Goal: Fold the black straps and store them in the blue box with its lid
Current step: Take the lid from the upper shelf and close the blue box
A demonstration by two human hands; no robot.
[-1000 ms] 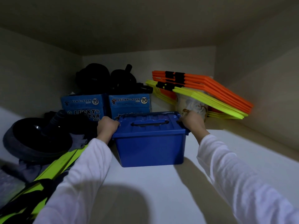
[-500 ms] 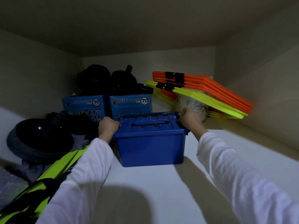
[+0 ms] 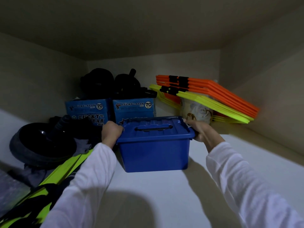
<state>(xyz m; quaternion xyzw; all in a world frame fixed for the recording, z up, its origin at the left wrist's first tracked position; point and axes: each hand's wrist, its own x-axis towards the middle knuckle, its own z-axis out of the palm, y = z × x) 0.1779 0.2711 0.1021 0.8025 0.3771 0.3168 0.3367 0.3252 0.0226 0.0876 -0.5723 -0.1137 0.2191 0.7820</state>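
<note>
While the box (image 3: 154,145) sits lidded on the shelf (image 3: 164,195), the left hand (image 3: 111,131) and right hand (image 3: 199,130) grip its rim; next, I'd guess, comes letting go cleanly.

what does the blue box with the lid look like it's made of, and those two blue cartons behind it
The blue box and its lid look like molded hard plastic: smooth, slightly glossy walls, a formed handle and ribs on top. The two blue cartons behind it seem to be printed cardboard or paper wrap, with flat faces, sharp edges and printed lettering; the dim light leaves that open.
</note>
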